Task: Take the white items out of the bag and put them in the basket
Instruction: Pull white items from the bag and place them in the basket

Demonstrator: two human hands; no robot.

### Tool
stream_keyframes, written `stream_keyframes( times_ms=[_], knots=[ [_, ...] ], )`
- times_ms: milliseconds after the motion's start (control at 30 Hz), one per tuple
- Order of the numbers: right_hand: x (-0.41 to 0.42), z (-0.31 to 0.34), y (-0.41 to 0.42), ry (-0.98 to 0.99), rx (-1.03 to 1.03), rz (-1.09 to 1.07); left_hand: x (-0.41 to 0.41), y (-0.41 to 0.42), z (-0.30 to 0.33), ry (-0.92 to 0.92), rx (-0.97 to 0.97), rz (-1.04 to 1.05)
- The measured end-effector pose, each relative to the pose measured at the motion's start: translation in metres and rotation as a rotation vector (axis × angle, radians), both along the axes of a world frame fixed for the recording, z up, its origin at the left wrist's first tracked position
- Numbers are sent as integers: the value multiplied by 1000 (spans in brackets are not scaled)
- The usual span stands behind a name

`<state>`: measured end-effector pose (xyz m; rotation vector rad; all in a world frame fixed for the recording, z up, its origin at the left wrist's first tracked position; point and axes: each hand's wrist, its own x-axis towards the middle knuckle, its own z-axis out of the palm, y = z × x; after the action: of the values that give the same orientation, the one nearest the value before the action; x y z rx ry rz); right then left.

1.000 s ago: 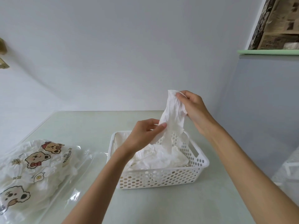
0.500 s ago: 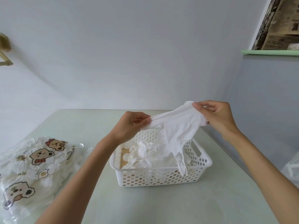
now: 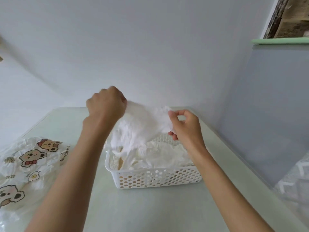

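Note:
A thin white glove (image 3: 142, 126) is stretched between both hands above the white perforated basket (image 3: 158, 178). My left hand (image 3: 107, 102) grips one end of it in a closed fist at the upper left. My right hand (image 3: 185, 124) pinches the other end between thumb and fingers. The glove is blurred and its lower part hangs down to the basket's left side. Several more crumpled white items (image 3: 160, 156) lie inside the basket. The clear bag (image 3: 25, 166) printed with cartoon bears lies on the table at the left, with white items inside.
The basket stands on a pale green table (image 3: 150, 208) set against a white wall. A grey panel (image 3: 267, 114) borders the table's right side, with a green ledge (image 3: 280, 41) above it. A patterned object (image 3: 296, 186) shows at the right edge.
Both hands have moved lower and to the left with the glove. My left hand has turned into a fist above the basket's left end. The glove now sags toward the basket.

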<state>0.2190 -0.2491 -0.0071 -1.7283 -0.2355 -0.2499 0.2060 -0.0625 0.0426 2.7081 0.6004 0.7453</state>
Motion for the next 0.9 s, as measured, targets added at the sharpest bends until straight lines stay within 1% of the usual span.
stream_keyframes(
  times_ms=[67,100,167,300,400,500,567,633,700,733,833,900],
  knots=[
    [11,-18,-10,145,-85,-27,22,-12,-20,261,75,-56],
    [17,-27,-16,178,-183,-45,33,-18,-32,358,93,-89],
    [25,-39,-28,184,-447,-55,49,-28,-54,454,119,-138],
    [33,-44,-37,97,-946,-47,63,-41,-81,427,170,-222],
    [37,-43,-36,-7,-1174,-97,64,-46,-96,375,177,-298],
    [39,-46,-36,-47,-1300,-126,64,-43,-105,359,58,-395],
    [40,-50,-36,-43,-1387,-122,59,-38,-105,388,-44,-483],
    [41,-54,-36,-35,-1456,-102,51,-32,-99,358,-130,-580],
    [42,-56,-36,-42,-1501,-72,40,-29,-89,331,-114,-662],
    [43,-55,-36,-50,-1518,-54,35,-29,-84,373,-73,-705],
    [44,-51,-35,-73,-1542,33,24,-34,-81,613,36,-837],
    [45,-48,-36,-90,-1539,84,23,-36,-86,732,78,-857]
  ],
)
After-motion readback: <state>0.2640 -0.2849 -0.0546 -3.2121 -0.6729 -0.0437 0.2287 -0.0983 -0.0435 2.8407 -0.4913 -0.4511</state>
